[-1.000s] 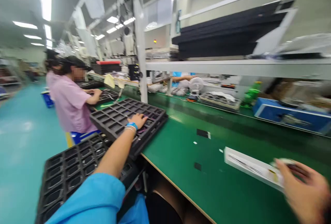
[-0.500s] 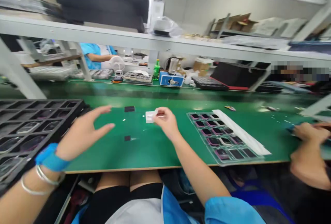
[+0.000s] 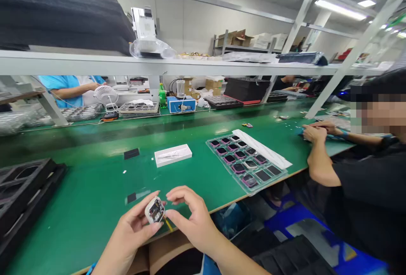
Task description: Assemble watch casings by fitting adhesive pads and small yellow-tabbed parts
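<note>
Between the thumb and fingers of my left hand (image 3: 135,224) is a small white watch case (image 3: 155,210), tilted so its exposed electronics show. A thin yellow flex cable (image 3: 168,223) hangs from its lower right edge. My right hand (image 3: 192,218) is just to the right of the case, thumb and fingers apart; whether the thumb touches the case's edge I cannot tell. Beyond the hands, a shallow white box (image 3: 187,155) sits on the green table, with tweezers (image 3: 169,155) lying inside.
A clear tray (image 3: 236,173) of watch cases is to the right, with white paper strips (image 3: 263,150) along it. Black foam trays (image 3: 28,199) stand at left. Small black pieces (image 3: 131,153) lie mid-table. A co-worker (image 3: 364,173) sits at right, hands on the table.
My left hand, empty before, now holds the watch case near the table's front edge. My right hand has left the white box and come back beside the case. The view has swung right.
</note>
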### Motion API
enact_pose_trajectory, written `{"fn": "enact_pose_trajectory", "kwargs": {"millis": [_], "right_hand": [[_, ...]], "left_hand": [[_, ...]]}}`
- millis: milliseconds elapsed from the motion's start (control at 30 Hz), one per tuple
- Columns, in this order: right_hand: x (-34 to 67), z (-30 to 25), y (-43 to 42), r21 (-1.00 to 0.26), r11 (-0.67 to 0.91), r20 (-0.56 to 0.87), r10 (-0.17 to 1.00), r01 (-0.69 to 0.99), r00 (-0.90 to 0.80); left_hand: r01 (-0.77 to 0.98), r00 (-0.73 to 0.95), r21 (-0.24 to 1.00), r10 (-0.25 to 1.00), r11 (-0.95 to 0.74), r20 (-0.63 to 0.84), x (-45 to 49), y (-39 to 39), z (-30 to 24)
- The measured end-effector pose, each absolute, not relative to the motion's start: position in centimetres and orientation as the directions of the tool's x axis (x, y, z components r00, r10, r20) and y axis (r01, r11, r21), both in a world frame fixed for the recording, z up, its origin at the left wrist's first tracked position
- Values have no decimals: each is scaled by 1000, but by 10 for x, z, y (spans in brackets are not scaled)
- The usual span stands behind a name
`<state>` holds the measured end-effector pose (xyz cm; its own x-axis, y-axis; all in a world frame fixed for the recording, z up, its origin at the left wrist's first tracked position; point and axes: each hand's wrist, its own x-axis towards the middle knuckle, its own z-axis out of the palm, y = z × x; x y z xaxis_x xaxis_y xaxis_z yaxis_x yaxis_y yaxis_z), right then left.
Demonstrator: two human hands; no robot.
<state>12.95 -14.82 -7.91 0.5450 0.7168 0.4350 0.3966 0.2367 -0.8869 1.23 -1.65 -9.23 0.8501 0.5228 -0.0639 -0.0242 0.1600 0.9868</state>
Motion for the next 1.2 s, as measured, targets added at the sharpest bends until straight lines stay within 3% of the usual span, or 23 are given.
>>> {"fn": "enact_pose_trajectory", "kwargs": {"millis": [100, 167, 367, 567, 967, 1200], "right_hand": [[134, -78, -151, -860, 241, 465, 733, 450, 497], [135, -78, -151, -867, 239, 449, 754, 437, 479], [153, -79, -148, -879, 199, 416, 766, 434, 491], [185, -87, -148, -891, 197, 405, 752, 409, 520], [230, -95, -140, -868, 288, 478, 708, 405, 520], [215, -84, -120, -907, 230, 394, 761, 354, 515]], "left_hand": [[-37, 824, 924, 534, 381, -188, 14, -27, -80], [-74, 801, 894, 561, 442, -211, 19, -32, -78], [-148, 747, 914, 648, 378, -147, 48, -30, -88], [-102, 737, 958, 667, 268, -108, 79, -32, -87], [-161, 677, 924, 720, 346, -151, 120, -37, -90], [-200, 683, 889, 710, 411, -174, 103, -20, -89]]}}
